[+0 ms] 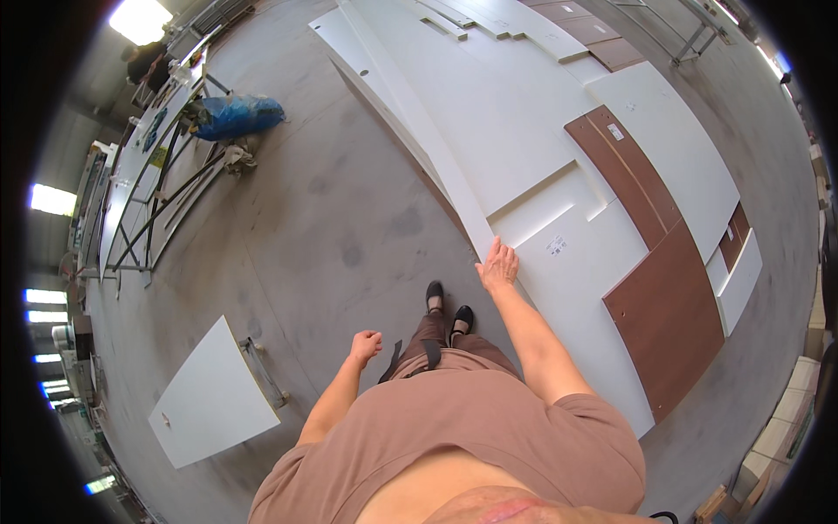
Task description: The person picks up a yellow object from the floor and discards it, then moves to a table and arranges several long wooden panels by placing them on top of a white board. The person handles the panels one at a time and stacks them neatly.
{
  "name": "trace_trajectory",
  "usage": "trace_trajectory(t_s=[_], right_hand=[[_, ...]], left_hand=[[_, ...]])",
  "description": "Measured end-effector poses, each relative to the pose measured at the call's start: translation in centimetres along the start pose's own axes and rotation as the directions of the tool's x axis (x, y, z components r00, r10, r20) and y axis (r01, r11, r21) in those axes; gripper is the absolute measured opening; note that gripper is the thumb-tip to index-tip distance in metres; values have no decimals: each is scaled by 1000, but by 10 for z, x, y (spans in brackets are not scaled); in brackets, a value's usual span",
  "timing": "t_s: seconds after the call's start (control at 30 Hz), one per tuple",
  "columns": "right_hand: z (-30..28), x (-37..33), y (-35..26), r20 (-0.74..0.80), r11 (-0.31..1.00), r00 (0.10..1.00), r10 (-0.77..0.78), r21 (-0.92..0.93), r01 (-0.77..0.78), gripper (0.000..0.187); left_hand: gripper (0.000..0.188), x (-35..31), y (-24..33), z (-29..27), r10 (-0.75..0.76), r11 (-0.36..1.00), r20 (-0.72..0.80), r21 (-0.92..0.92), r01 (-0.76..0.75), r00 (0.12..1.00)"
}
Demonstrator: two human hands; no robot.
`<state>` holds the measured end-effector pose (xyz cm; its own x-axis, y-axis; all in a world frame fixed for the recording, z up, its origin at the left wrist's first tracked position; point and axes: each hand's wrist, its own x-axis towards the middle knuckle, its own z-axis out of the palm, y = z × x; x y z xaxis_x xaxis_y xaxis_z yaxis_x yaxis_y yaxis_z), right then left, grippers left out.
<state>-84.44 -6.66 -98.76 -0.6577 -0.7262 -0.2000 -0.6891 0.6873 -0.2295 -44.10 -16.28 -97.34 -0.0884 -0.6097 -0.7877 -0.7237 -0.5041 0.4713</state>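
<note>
My right hand (498, 265) is at the near end of a long narrow white board (419, 128), thumb at its left edge and fingers over its top. That board lies lengthwise along the left side of a broad stack of white panels (515, 105). Just right of the hand is a white panel with a small printed label (556, 245). My left hand (367, 345) hangs at waist height, away from the stack, fingers curled in and nothing visible in them. Brown panels (665, 319) lie on the stack's right part.
A white-topped small table (214, 397) stands at lower left. Farther left is a long metal-framed workbench (131, 192) with a blue plastic bag (240, 117) at its end. Another person (150, 65) is behind it. Grey concrete floor (323, 201) runs between bench and stack.
</note>
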Motion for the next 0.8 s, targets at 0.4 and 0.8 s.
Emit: trace_trajectory(t_s=[0.4, 0.8], right_hand=[[-84, -34, -24, -45, 983, 998, 54, 178, -45, 91], [-107, -164, 67, 23, 927, 939, 342, 159, -341, 81]], left_hand=[[49, 124, 269, 47, 178, 983, 264, -80, -163, 948], [47, 174, 488, 152, 199, 775, 320, -630, 51, 926]])
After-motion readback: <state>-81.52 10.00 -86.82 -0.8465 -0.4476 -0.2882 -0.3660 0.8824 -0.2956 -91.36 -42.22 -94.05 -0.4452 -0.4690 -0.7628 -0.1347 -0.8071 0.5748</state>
